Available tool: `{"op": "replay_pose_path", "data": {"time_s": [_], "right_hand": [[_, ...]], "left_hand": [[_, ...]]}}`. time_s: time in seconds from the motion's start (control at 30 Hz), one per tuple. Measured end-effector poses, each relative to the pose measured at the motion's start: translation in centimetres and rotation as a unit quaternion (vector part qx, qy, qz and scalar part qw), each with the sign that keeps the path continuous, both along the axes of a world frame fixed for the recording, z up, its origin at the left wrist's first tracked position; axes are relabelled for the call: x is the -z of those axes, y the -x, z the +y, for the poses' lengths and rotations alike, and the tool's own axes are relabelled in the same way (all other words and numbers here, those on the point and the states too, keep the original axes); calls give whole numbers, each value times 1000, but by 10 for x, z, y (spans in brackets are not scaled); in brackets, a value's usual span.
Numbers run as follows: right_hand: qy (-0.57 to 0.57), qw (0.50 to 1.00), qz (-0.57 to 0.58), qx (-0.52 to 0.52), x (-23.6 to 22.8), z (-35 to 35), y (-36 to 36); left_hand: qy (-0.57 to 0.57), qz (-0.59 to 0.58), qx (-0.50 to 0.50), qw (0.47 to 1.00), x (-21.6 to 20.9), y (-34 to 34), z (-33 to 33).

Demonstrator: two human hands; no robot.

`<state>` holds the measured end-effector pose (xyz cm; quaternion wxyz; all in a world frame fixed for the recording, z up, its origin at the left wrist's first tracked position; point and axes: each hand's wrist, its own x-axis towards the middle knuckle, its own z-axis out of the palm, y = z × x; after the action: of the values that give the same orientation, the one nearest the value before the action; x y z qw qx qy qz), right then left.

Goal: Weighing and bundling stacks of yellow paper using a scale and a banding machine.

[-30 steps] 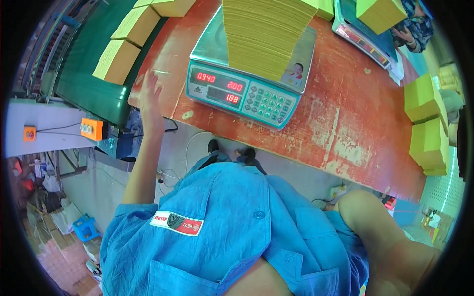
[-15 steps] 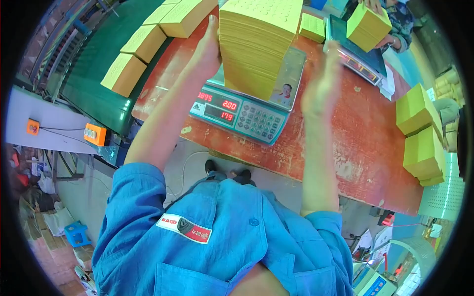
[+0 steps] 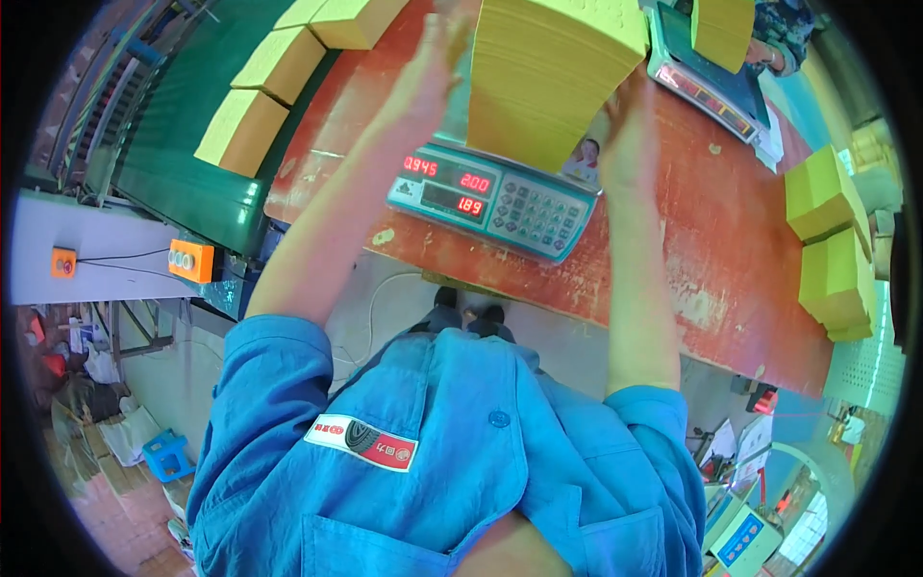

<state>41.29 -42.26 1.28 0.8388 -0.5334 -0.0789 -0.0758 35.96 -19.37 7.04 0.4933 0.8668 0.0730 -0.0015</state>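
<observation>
A tall stack of yellow paper sheets [image 3: 548, 77] stands on a grey electronic scale [image 3: 495, 197] with red digit displays and a keypad, on a worn red table [image 3: 711, 231]. My left hand [image 3: 428, 72] presses flat against the stack's left side. Against the right side of the stack rests my right hand [image 3: 625, 125], palm inward. Both hands clasp the stack between them. My blue work shirt fills the lower part of the view.
A green conveyor belt [image 3: 183, 144] at the left carries yellow paper bundles [image 3: 245, 130]. Orange button boxes [image 3: 190, 260] hang at its end. More yellow stacks [image 3: 832, 240] lie at the table's right. A second scale [image 3: 702, 77] with a stack stands behind.
A second ago only my left hand was up near the table's left edge. Both hands have since risen and closed in on the two sides of the yellow stack.
</observation>
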Motion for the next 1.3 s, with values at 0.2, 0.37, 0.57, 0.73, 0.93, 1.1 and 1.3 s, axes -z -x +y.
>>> {"op": "replay_pose_path", "data": {"time_s": [0.2, 0.37, 0.57, 0.73, 0.93, 1.1, 1.3], "right_hand": [[405, 882, 64, 231, 53, -136, 71], [730, 641, 44, 233, 130, -208, 124], [778, 568, -7, 269, 135, -178, 133], [781, 563, -3, 270, 137, -180, 133], [774, 574, 20, 267, 131, -175, 132], [773, 576, 33, 263, 132, -176, 133], [774, 567, 22, 279, 125, -174, 134]], "left_hand": [[79, -181, -171, 965, 98, 67, 131], [-300, -132, -155, 932, 197, 150, 207], [-441, -152, -87, 880, 188, 155, 196], [-439, -147, -82, 883, 188, 154, 197], [-443, -141, -79, 882, 190, 156, 198], [-433, -143, -75, 887, 188, 157, 197], [-389, -117, -88, 910, 180, 153, 197]]}}
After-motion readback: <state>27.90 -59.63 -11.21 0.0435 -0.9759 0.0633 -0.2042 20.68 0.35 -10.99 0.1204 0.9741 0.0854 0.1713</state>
